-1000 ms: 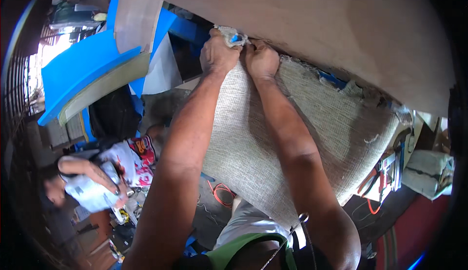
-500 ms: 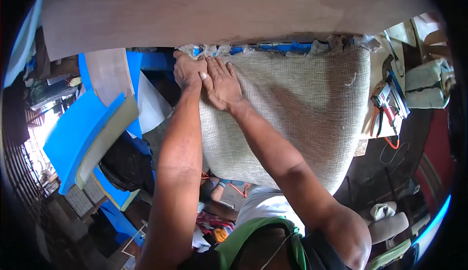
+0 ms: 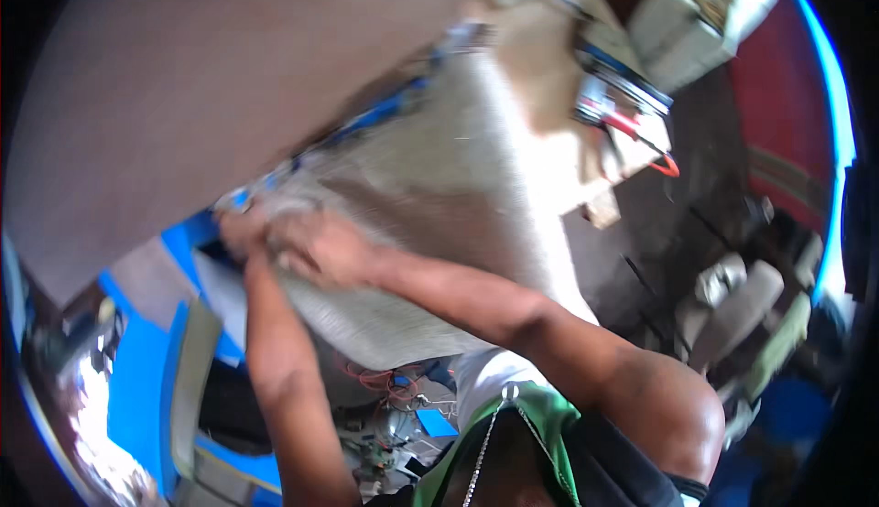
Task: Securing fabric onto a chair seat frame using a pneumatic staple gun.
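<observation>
look to the centre for a beige cloth (image 3: 439,205), with the left hand (image 3: 244,232) at its edge at nine o'clock and the right hand (image 3: 322,245) just beside, bent over the cloth; cannot tell through the blur whether pinched by either. find a brown board (image 3: 229,68) along the cloth's upper edge at ten o'clock. farther out, note a red-handled tool (image 3: 617,120) on a pale table (image 3: 522,68) at two o'clock, a white bundle (image 3: 678,36) beyond, and blue panels (image 3: 137,388) at eight.
</observation>
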`<move>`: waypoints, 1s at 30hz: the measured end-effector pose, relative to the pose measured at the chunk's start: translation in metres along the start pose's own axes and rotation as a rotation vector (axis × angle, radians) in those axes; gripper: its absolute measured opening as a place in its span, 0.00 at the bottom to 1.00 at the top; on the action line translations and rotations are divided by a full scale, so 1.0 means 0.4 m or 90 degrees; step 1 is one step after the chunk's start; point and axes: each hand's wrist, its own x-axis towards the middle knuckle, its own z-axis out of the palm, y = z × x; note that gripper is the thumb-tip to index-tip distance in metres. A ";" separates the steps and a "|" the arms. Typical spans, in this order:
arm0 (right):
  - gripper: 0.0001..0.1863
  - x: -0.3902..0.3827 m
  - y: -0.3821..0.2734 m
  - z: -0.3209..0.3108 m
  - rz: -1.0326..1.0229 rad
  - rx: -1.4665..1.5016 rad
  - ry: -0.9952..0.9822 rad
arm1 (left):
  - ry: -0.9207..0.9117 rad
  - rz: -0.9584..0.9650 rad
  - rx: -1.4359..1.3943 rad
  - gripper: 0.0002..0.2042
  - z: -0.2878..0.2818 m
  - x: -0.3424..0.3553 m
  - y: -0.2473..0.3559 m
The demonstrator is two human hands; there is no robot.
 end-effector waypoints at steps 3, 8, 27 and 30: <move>0.22 -0.217 -0.133 -0.329 -0.132 -0.137 0.123 | 0.032 -0.028 -0.026 0.36 -0.098 -0.047 0.024; 0.24 -0.638 0.177 -0.822 0.386 -0.495 0.389 | 0.025 0.100 -0.073 0.30 0.007 -0.001 0.036; 0.16 -0.541 -0.196 -0.993 0.621 -0.609 0.105 | -0.090 -0.092 -0.081 0.35 -0.124 -0.071 0.099; 0.19 -0.471 -0.482 -0.862 0.617 -0.382 0.160 | -0.103 -0.098 -0.076 0.35 -0.146 -0.075 0.096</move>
